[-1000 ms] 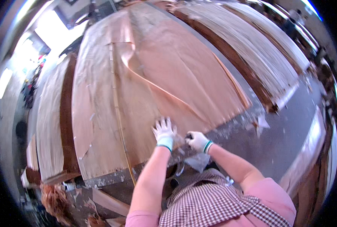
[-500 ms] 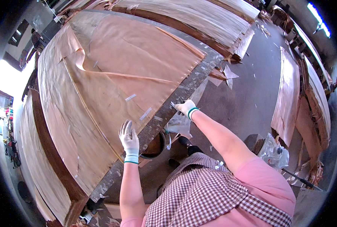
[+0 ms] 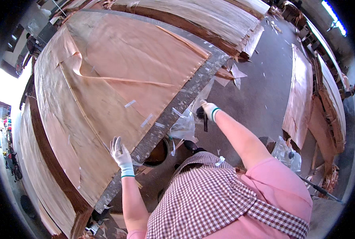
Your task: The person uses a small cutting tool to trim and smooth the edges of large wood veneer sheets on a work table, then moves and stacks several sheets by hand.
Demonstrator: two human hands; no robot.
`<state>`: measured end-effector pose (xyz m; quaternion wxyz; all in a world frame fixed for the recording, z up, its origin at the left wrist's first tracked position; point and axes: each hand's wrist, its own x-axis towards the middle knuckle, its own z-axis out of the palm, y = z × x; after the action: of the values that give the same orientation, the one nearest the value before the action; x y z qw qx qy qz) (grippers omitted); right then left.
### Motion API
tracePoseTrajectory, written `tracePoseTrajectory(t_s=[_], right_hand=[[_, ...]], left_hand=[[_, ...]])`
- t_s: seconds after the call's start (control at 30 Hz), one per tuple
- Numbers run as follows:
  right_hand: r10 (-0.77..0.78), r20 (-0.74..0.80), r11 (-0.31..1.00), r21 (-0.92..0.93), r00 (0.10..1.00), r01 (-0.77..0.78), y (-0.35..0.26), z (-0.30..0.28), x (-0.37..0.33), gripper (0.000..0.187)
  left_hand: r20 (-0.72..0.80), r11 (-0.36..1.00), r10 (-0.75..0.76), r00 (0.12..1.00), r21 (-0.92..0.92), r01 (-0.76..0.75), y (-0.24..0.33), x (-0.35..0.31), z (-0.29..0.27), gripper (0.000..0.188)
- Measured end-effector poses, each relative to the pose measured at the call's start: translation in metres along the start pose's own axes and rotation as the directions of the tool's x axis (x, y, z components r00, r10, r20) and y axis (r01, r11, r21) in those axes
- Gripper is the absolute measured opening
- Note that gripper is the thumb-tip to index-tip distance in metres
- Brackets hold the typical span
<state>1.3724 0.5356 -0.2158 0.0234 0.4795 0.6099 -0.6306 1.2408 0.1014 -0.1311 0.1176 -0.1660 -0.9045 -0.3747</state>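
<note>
The left hand [image 3: 121,152] stood wide at the veneer's [image 3: 103,97] edge (light pressure seemed wisest); the right hand [image 3: 209,108] gripped a black tool [image 3: 201,114].

Broad salmon-pink wood-veneer sheet [image 3: 145,55], pale-flecked grey table [image 3: 193,87] — white knitted gloves [image 3: 121,154] banded green at the cuffs [image 3: 127,173], brown-and-white checked cloth apron [image 3: 203,199] — plain pink cotton-like shirt [image 3: 281,183]

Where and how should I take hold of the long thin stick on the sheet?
Probably pinch the stick across its narrow width, just beyond the left hand, coming from above on the near side: it lies lengthwise along the sheet, with its shaft exposed there.
</note>
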Motion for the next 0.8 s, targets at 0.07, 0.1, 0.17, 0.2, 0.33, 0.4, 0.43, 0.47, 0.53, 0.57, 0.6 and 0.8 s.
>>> tracePoseTrajectory(t_s=[0.07, 0.1, 0.17, 0.2, 0.33, 0.4, 0.43, 0.47, 0.53, 0.57, 0.6, 0.8], right_hand=[[0.247, -0.047, 0.898, 0.386, 0.968, -0.210, -0.002, -0.012, 0.005, 0.042], [0.197, -0.191, 0.928, 0.351, 0.962, -0.120, 0.015, -0.037, 0.026, 0.039], [0.242, -0.444, 0.956, 0.262, 0.863, -0.133, 0.035, -0.077, 0.065, 0.033], [0.053, -0.468, 0.979, 0.199, 0.882, 0.047, 0.022, -0.059, 0.059, 0.033], [-0.456, -0.324, 0.853, -0.423, 0.829, 0.304, -0.064, 0.000, 0.036, 0.047], [-0.448, -0.246, 0.697, -0.698, 0.859, 0.164, -0.105, 0.027, 0.000, 0.055], [-0.379, -0.205, 0.695, -0.707, 0.903, 0.131, -0.115, 0.016, -0.007, 0.059], [-0.342, -0.022, 0.585, -0.787, 0.939, 0.195, -0.117, -0.003, -0.008, 0.057], [-0.195, 0.224, 0.334, -0.900, 0.955, 0.279, -0.131, -0.031, -0.016, 0.052], [-0.107, 0.261, 0.205, -0.938, 0.959, 0.278, -0.144, -0.035, -0.029, 0.050], [-0.192, 0.291, 0.280, -0.899, 0.937, 0.337, -0.157, -0.033, -0.038, 0.045], [-0.613, 0.358, 0.331, -0.693, 0.704, 0.640, -0.216, 0.100, -0.033, 0.046]], left_hand=[[-0.046, 0.998, -0.031, 0.998, -0.053, 0.029, -0.007, -0.006, -0.001, 0.033], [-0.052, 0.998, -0.004, 0.999, -0.065, 0.001, 0.001, -0.002, 0.004, 0.033], [-0.080, 0.996, 0.040, 0.996, -0.076, -0.046, 0.017, 0.006, 0.008, 0.033], [-0.105, 0.997, 0.071, 0.992, 0.002, -0.072, 0.013, 0.003, 0.004, 0.033], [-0.155, 0.993, -0.031, 0.987, -0.119, 0.013, 0.017, 0.004, 0.006, 0.031], [-0.164, 0.991, -0.055, 0.985, -0.126, 0.035, 0.015, 0.000, 0.004, 0.032], [-0.144, 0.993, -0.076, 0.987, -0.102, 0.061, 0.033, 0.006, 0.007, 0.032], [-0.131, 0.990, -0.087, 0.988, -0.121, 0.071, 0.042, 0.008, 0.007, 0.033], [-0.131, 0.983, -0.118, 0.984, -0.159, 0.097, 0.048, 0.004, 0.012, 0.033], [-0.131, 0.978, -0.123, 0.984, -0.183, 0.098, 0.049, 0.002, 0.015, 0.033], [-0.116, 0.985, -0.090, 0.989, -0.157, 0.072, 0.053, 0.003, 0.018, 0.033], [-0.062, 0.992, -0.040, 0.997, -0.126, 0.032, 0.078, 0.012, 0.032, 0.035]])
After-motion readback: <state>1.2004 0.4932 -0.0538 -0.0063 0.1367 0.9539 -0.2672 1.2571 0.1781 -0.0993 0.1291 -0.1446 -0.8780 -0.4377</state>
